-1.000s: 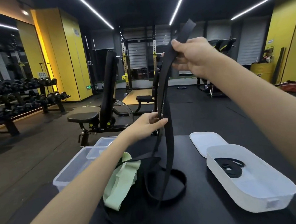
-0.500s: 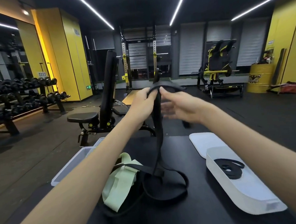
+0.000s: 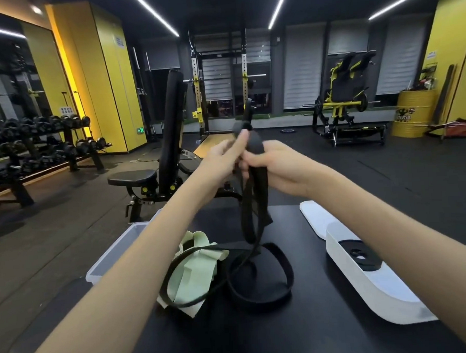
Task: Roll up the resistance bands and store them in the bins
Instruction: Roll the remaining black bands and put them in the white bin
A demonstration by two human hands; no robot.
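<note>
Table [image 3: 328,322] carries a white bin [image 3: 367,290] w/ a rolled band [image 3: 361,258] inside. Long black band [image 3: 251,210] hangs over mid-table, lower loop resting on it. Left hand [image 3: 221,160] & right hand [image 3: 277,168] both grip its top, fingers curled round.

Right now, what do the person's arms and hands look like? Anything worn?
Left arm and right arm are bare all the way from the frame's bottom edge: no sleeves in view. Left hand and right hand are bare too: no gloves, and no watch, wristband or ring that I can see. No markings visible.
</note>
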